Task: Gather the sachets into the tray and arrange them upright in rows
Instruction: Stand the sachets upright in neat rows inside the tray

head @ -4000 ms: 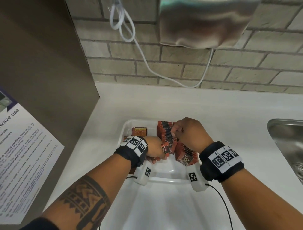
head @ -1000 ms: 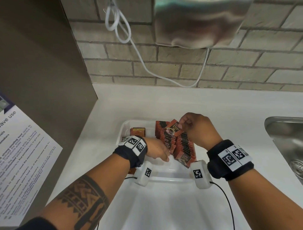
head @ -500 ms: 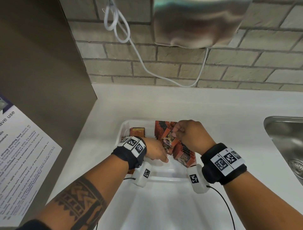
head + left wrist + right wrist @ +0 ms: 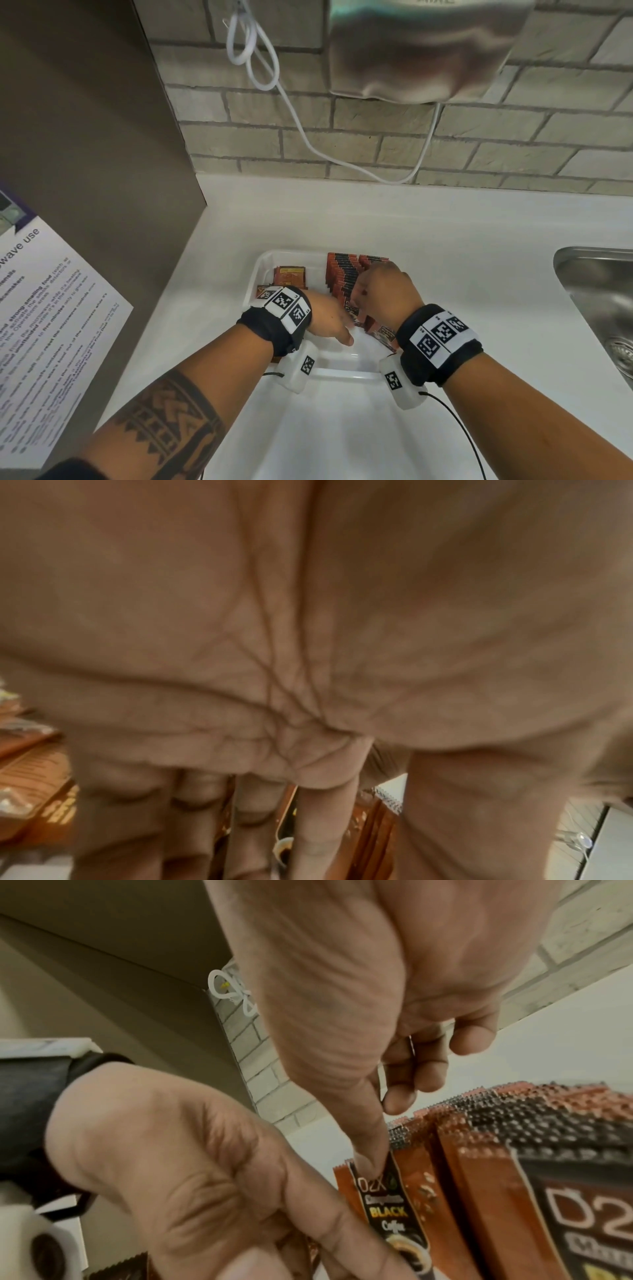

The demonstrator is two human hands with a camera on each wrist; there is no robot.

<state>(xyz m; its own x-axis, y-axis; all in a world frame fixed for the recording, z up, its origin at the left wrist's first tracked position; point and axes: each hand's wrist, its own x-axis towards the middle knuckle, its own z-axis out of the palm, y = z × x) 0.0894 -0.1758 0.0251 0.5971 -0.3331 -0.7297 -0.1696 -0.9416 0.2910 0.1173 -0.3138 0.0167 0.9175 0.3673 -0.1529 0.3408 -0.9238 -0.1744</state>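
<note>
The sachets [image 4: 346, 277] stood upright in packed rows along the 3 o'clock side of the white tray [image 4: 263, 265], which sat on the white counter [image 4: 445, 233]. At the 6 o'clock end of those rows, one front sachet [image 4: 394, 1202], printed with black coffee lettering, stood on edge against its neighbours. The right hand [image 4: 383, 291] came down on it from 12 o'clock, thumb and forefinger clamped on its top edge, the other fingers curled behind. The left hand [image 4: 329, 318] lay at 9 o'clock of that sachet, its fingers straight and close together, their tips against the sachet's printed face. A few flat sachets [image 4: 289, 275] lay loose toward the tray's 10 o'clock corner. Beyond the tray at 12 o'clock ran a brick wall [image 4: 342, 144] with a looped white cable [image 4: 250, 41]. A steel sink [image 4: 596, 294] sat at 3 o'clock, a printed notice [image 4: 51, 325] at 9 o'clock.
</note>
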